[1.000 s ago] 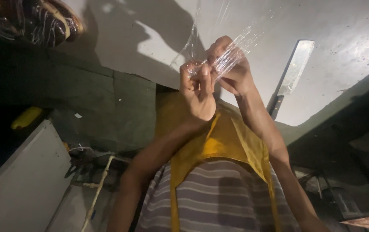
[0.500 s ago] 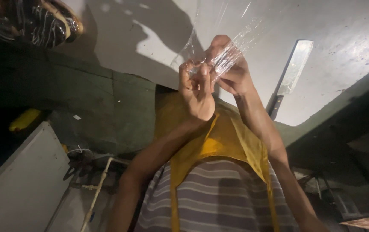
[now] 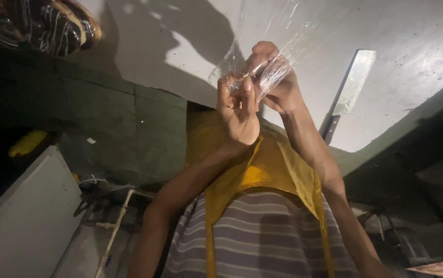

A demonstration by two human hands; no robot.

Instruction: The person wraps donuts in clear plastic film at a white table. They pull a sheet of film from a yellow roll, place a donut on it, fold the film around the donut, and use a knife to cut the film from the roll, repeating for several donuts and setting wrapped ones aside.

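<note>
The clear plastic film is pinched between both hands over the white work surface. The left hand closes thumb and fingers on the film's lower bunched edge; the right hand grips just beside it, fingers curled shut around the same bunch. From this shared grip the sheet extends away toward the top of the view — its free length runs up and slightly right. Both hands touch the film; neither is nearer. A cleaver lies on the surface, to the right of the hands.

Compared with the earlier frames, hands and film are almost unchanged — only small finger adjustments.
</note>
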